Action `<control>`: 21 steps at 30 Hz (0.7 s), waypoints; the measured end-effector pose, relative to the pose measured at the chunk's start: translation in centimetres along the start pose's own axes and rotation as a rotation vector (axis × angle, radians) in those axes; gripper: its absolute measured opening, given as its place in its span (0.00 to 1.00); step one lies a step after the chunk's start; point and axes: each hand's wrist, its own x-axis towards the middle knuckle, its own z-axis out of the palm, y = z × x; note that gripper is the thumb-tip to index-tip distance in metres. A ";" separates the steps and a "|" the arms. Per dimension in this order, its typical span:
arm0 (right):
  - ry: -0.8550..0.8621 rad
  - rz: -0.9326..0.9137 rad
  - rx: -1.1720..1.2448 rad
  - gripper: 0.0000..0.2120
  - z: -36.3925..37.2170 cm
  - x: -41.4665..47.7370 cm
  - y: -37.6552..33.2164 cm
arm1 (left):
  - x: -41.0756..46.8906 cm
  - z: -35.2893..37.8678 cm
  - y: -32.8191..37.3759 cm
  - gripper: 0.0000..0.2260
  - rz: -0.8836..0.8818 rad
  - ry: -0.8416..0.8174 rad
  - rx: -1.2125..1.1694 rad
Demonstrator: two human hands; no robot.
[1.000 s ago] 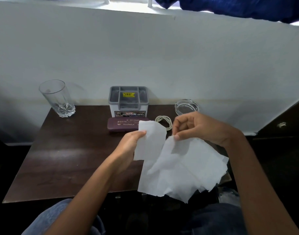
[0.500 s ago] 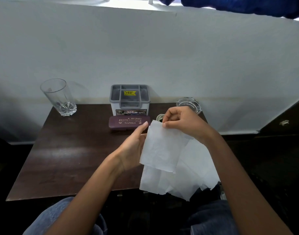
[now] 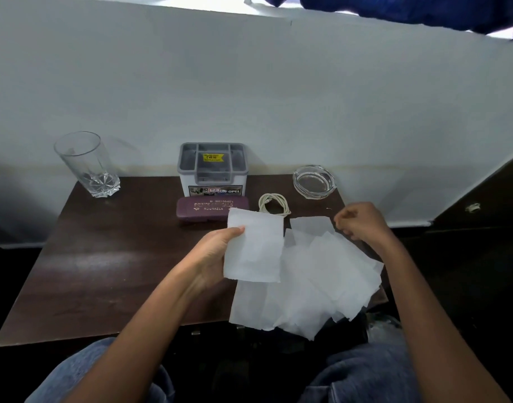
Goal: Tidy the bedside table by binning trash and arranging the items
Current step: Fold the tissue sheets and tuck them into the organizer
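Right hand off the folded tissue, moved right, left hand now holding it alone

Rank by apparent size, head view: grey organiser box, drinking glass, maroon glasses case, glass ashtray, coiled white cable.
1. Grey plastic organiser box
2. Clear drinking glass
3. Maroon hard glasses case, corner hidden by white paper sheet
4. Clear round glass ashtray
5. Coiled white cable
All sit at similar depth.
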 end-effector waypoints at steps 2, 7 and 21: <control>-0.055 0.010 -0.085 0.10 0.4 0.4 1.2 | 0.2 -0.2 -0.1 0.12 -0.005 0.047 -0.006; -0.060 -0.051 -0.144 0.07 1.8 1.5 1.8 | 0.5 -0.3 0.0 0.14 -0.017 0.088 -0.014; 0.032 -0.099 0.092 0.11 0.8 0.7 0.3 | 0.6 -0.3 0.1 0.14 -0.019 0.116 -0.003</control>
